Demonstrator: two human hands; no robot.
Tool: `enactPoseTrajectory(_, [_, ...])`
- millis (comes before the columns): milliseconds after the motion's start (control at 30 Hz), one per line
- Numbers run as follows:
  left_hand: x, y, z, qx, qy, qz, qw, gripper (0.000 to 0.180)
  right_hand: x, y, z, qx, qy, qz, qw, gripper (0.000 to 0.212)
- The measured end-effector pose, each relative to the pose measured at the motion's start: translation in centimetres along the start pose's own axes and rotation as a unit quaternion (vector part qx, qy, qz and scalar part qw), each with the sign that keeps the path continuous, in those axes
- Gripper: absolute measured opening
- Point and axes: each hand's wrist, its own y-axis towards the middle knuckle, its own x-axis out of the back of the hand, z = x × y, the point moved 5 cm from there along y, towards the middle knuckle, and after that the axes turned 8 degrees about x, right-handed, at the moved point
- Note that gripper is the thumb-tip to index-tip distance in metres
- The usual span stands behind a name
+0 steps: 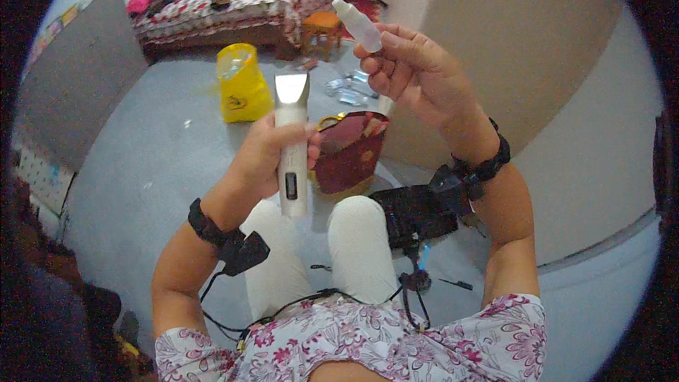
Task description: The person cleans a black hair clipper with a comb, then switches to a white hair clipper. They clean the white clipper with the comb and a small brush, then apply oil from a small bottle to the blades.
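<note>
My left hand (265, 155) grips a white hair trimmer (291, 148) upright, its metal blade head pointing up and a small dark display low on its body. My right hand (410, 71) is raised higher and to the right, holding a small clear plastic bottle (357, 25) with a pointed nozzle between thumb and fingers. The bottle is tilted up to the left, apart from the trimmer. Both wrists wear black straps with small devices. My knees in light trousers are below the hands.
A dark red bag (350, 152) with a gold handle stands on the grey floor past my knees. A black pouch (417, 213) lies by my right knee. A yellow bag (242, 83) stands further off. A bed (226, 7) with patterned covers and an orange stool (322, 25) are at the far wall.
</note>
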Motion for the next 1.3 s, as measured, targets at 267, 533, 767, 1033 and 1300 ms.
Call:
enactPoseTrajectory(267, [-2.9,-1.6,-4.2,-0.142,-0.002,-0.047,0.989,0.036,-0.6,-0.1,-3.9,0.059,-0.220,0.014,0.974,0.022])
enactPoseTrajectory(533, [-4.0,-2.8,-6.3,-0.173,0.004,-0.092,0.981,0.033,-3.6,2.2,-0.1,0.162,-0.429,0.120,0.881,0.025])
enactPoseTrajectory(767, [-3.2,-3.7,-9.0,-0.215,0.032,-0.092,0.972,0.032,-6.6,5.3,0.7,0.165,-0.426,0.196,0.868,0.021])
enactPoseTrajectory(1033, [-1.2,-2.8,-5.4,-0.136,0.015,-0.120,0.983,0.028,-5.7,9.6,6.5,0.109,-0.295,0.192,0.930,0.024])
enactPoseTrajectory(1300, [1.1,-1.4,-3.3,-0.109,-0.003,-0.124,0.986,0.040,-5.1,10.2,8.4,0.148,-0.326,0.165,0.919,0.023])
